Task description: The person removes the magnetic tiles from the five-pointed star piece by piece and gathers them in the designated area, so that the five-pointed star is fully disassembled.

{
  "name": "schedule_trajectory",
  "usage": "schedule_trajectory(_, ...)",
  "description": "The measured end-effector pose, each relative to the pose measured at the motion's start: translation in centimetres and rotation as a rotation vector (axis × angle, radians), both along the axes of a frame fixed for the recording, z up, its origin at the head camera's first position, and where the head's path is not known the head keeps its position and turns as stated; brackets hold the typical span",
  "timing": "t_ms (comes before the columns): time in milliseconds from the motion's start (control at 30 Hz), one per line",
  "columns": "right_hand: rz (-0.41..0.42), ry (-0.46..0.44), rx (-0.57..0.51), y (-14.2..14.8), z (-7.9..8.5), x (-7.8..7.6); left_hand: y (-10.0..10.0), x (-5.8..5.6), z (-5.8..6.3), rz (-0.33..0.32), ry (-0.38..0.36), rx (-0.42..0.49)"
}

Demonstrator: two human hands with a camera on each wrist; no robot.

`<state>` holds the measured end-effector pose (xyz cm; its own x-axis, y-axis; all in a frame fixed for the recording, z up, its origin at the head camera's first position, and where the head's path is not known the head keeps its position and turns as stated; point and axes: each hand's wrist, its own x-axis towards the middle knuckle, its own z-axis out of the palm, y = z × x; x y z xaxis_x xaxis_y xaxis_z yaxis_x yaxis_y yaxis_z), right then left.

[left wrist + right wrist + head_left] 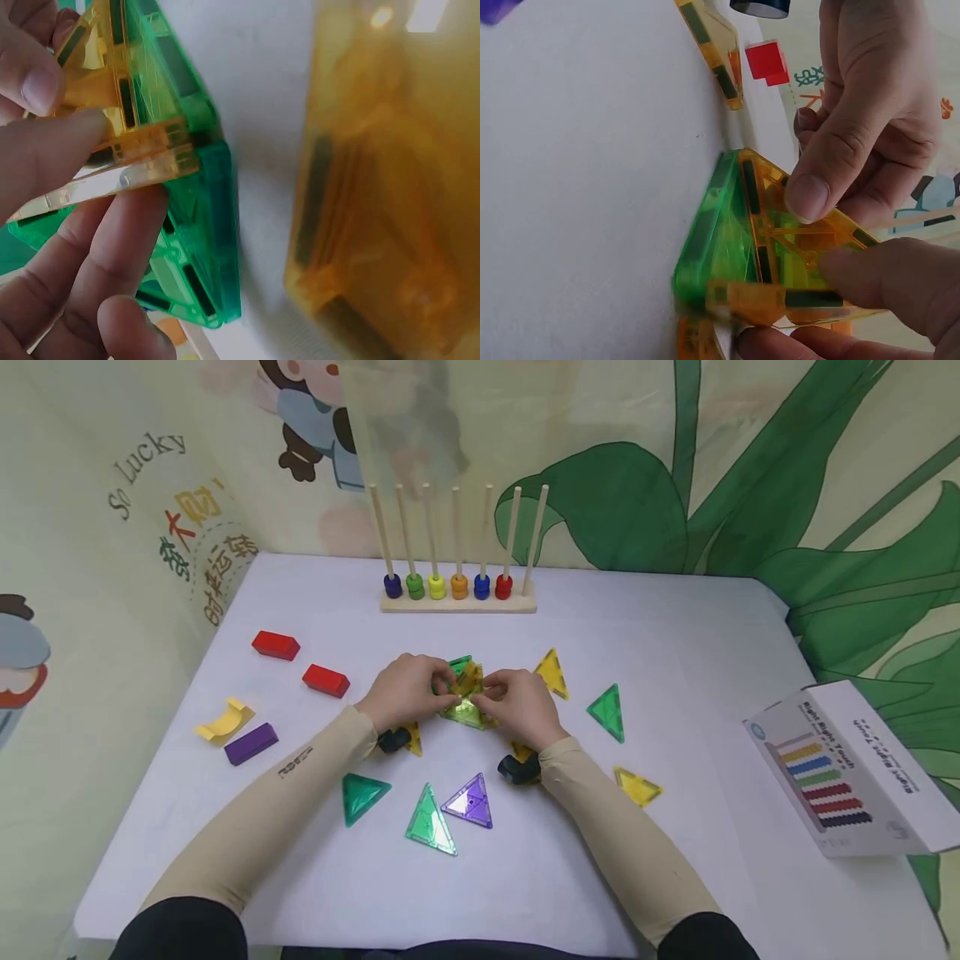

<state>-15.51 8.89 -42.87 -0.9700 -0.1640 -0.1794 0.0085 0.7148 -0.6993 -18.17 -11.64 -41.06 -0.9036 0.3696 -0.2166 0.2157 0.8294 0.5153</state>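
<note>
In the middle of the table, both hands work at a small cluster of see-through green and yellow triangular magnetic tiles. My left hand (408,692) pinches a yellow tile (142,161) between thumb and fingers. From the other side my right hand (525,706) grips a yellow tile (810,298) at the cluster's near corner, thumb above and fingers below. A green tile (712,232) lies low in the cluster, with yellow tiles leaning over it. In the right wrist view, the left thumb (810,196) rests on a slanted yellow face. The fingers hide part of the cluster.
Loose triangles lie around: green (608,712), yellow (638,787), purple (471,802) and several more. Red blocks (276,645), a yellow arch (227,722) and a purple block (251,744) sit left. A bead peg stand (459,604) stands behind; a box (847,768) is right.
</note>
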Motion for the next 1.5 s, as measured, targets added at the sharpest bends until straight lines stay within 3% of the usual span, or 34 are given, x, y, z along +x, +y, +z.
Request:
schedule_trajectory(400, -0.003, 0.019, -0.020, 1.4, 0.0, -0.6, -0.4, 0.8, -0.2, 0.017, -0.002, 0.024)
schedule_trajectory(733, -0.011, -0.069, -0.016, 2.6, 0.2, -0.4, -0.8, 0.7, 0.0, 0.029, -0.024, 0.042)
schedule_trajectory(933, -0.006, -0.096, 0.047, 3.1, 0.1, -0.7, -0.8, 0.7, 0.0, 0.026, -0.022, 0.041)
schedule_trajectory(1167, 0.022, -0.082, 0.136, 3.0, 0.0, -2.7, -0.6, 0.7, 0.0, 0.027, -0.023, 0.042)
schedule_trajectory(1400, -0.015, -0.151, 0.194, 2.1, 0.3, -5.1, -0.4, 0.9, 0.0, 0.053, -0.028, 0.046)
schedule_trajectory(1500, -0.032, -0.140, 0.207, 1.4, 0.3, -5.6, -0.4, 0.9, -0.1, 0.061, -0.019, 0.040)
